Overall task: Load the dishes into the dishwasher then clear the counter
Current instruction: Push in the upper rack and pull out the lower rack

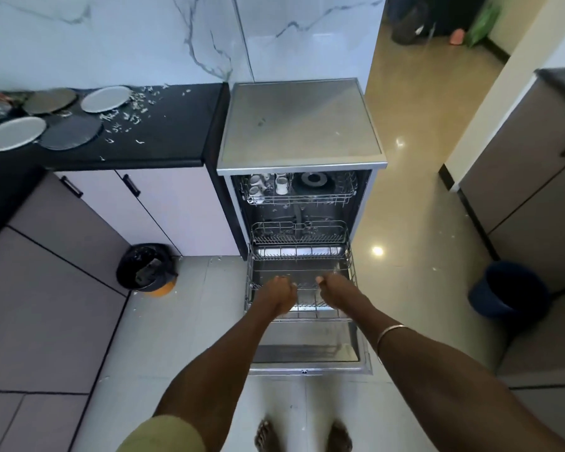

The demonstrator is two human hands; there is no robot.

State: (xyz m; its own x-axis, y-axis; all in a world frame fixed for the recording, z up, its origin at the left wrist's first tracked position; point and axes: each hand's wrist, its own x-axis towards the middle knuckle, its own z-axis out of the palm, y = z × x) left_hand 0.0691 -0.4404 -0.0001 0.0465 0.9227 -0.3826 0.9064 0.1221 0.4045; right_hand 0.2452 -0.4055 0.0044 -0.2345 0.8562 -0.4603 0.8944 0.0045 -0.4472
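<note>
Both arms are reaching down over the open dishwasher [302, 125], whose door [307, 350] is lying flat. The left hand [279, 293] and the right hand [338, 290] are hovering over the pulled-out lower rack [351, 272], fingers curled under; whether they are gripping the rack wire or holding nothing cannot be told from this angle. The lower rack is sitting out over the door and showing bare wire. The upper rack [299, 199] is holding white cups [281, 184] and a dark round dish [312, 181]. Four plates are lying on the black table [177, 132] to the left: two pale ones [106, 98] [13, 133] and two grey ones [49, 100] [71, 132], with white scraps [134, 109] scattered just beside them. A black bin [146, 265] is standing on the floor by the cabinets, and a dark blue bucket [509, 288] is standing at the right.
</note>
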